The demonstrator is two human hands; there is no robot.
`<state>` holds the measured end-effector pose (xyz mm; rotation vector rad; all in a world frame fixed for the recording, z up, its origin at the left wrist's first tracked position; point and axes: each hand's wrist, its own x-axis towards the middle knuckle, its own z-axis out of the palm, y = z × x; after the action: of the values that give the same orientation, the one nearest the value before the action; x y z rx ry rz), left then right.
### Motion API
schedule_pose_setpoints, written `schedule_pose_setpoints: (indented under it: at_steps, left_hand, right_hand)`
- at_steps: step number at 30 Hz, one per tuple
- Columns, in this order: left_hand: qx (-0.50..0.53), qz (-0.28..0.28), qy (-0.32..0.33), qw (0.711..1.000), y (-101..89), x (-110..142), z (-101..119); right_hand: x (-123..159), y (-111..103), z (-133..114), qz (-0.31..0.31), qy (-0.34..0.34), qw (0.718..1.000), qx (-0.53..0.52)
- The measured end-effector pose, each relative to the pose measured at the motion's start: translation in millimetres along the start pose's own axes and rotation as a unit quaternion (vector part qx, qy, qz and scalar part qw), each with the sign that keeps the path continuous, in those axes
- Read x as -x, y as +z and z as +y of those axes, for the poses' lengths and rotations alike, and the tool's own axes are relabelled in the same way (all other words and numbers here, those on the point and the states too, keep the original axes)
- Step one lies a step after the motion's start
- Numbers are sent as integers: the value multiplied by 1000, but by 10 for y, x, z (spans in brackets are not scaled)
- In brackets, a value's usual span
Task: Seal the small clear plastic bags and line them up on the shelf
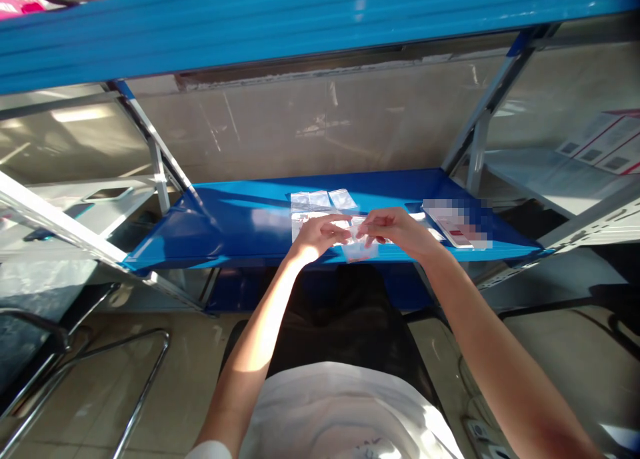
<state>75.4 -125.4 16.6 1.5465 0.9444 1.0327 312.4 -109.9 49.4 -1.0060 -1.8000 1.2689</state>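
Note:
Between my two hands hangs a small clear plastic bag (361, 251), near the front edge of the blue shelf (235, 229). The fingers of my left hand (320, 236) pinch its upper left side. My right hand (393, 229) pinches the upper right side, with the fingertips close to those of the left. Behind the hands, several more clear plastic bags (319, 199) lie flat in a row on the shelf. White material beneath the hands is partly covered by them, and its kind cannot be made out.
A white and red item (450, 226), partly blurred out, lies right of my hands. Overhead runs a blue upper shelf (300, 26). Metal uprights (155, 149) stand at both sides. White boxes (603, 142) sit on the right neighbouring shelf. A metal-framed chair (145, 379) stands at lower left.

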Motion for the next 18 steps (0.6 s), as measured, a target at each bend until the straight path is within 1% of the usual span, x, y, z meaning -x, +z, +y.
schedule_pose_setpoints:
  at_steps: [3,6,8,10,13,15,18]
  left_hand:
    - [2,7,-30,1000,160,-23,-61]
    - [10,19,-30,999,316,-75,-141]
    - [19,53,-33,998,399,-141,-194]
    - [32,89,-47,994,463,-233,-237]
    - [38,128,-82,988,545,-392,-271]
    - [10,150,-100,983,598,-490,-286]
    - [-70,179,-90,977,674,-608,-327]
  right_hand:
    - [-6,-125,31,61,16,998,-32]
    - [-30,-188,95,92,40,994,-49]
    - [-46,-223,145,99,52,992,-50]
    - [-60,-262,203,107,71,991,-29]
    - [-100,-320,326,115,98,988,41]
    - [-149,-345,445,143,93,977,125]
    - [-240,-354,657,213,68,935,276]
